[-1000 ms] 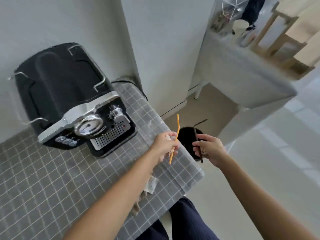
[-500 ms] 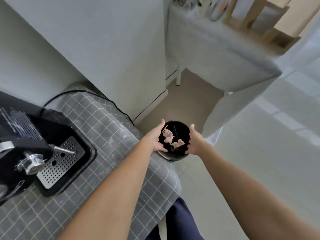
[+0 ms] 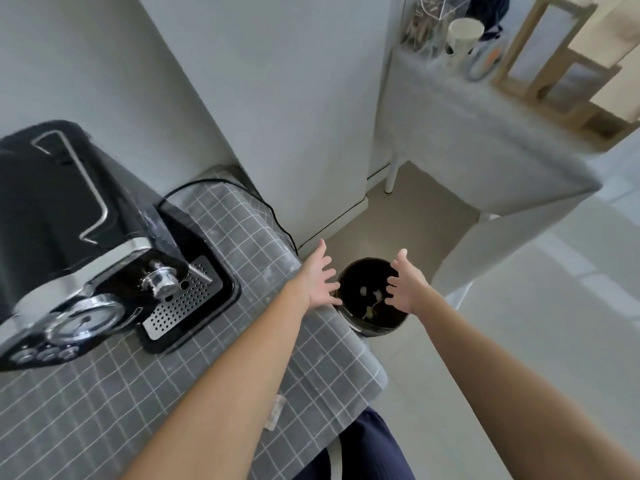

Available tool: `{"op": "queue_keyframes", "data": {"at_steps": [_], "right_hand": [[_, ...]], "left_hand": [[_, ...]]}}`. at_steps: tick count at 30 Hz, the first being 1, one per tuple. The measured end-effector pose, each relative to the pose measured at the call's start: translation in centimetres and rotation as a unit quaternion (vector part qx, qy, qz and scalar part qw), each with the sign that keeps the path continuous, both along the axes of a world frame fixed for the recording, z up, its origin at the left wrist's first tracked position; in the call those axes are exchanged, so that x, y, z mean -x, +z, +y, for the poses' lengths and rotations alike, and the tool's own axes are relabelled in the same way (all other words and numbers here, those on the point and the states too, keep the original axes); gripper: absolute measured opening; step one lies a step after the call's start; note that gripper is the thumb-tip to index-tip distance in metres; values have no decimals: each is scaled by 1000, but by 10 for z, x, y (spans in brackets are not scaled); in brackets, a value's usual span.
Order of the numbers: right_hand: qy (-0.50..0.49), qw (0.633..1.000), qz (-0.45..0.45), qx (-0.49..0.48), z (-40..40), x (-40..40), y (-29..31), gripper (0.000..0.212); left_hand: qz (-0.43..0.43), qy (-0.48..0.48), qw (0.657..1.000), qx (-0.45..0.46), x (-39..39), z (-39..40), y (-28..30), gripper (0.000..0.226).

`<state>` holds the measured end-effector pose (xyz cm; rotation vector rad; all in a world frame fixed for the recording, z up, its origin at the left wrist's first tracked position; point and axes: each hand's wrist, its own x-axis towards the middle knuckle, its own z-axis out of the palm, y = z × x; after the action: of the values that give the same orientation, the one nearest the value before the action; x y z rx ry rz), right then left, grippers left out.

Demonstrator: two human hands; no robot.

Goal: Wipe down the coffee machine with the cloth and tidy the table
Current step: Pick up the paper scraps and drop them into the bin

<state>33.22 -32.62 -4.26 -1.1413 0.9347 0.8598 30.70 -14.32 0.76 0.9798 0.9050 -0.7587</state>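
A black and chrome coffee machine [image 3: 79, 244] stands at the left on the table with the grey checked cloth [image 3: 242, 244]. Beside the table's right edge, on the floor, stands a round black bin [image 3: 375, 329] with scraps and straws lying inside. My left hand [image 3: 320, 282] and my right hand [image 3: 403, 284] hover over the bin's rim on either side, fingers spread, holding nothing. A small crumpled wrapper [image 3: 275, 412] lies on the table under my left forearm. No wiping cloth is in view.
A black power cable [image 3: 266, 206] runs from the machine over the table's far edge. A white wall corner [image 3: 277, 116] stands behind. Another covered table [image 3: 485, 140] at the back right carries a cup, clear containers and wooden frames.
The orange and black straws and scraps left my hands and now lie in the bin. My hands went from closed on them to spread open over the rim.
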Motion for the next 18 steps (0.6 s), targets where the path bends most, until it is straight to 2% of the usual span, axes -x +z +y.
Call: {"op": "queue_keyframes", "data": {"at_steps": [3,6,8,10,12,16,18], "right_hand": [[36,998,-52,2,24,11,25,69],[67,990,-121,32,56,37,47,57],[121,974,-179,60,79,63,54,43],[207,945,-229,110,100,95,52,33],[290,912,-250,148,122,132,49,27],[412,837,-294,208,159,202,52,19],[445,788,-343,252,171,221,52,22]], "left_hand": [[-63,-55,996,-37,24,27,20,75],[-108,-134,977,-125,63,65,35,67],[-136,-167,956,-200,98,95,45,53],[-163,-192,921,-298,140,121,48,44],[-172,-234,876,-385,184,141,40,46],[-174,-284,840,-429,259,146,12,59],[-198,-294,804,-477,284,140,2,65]]}}
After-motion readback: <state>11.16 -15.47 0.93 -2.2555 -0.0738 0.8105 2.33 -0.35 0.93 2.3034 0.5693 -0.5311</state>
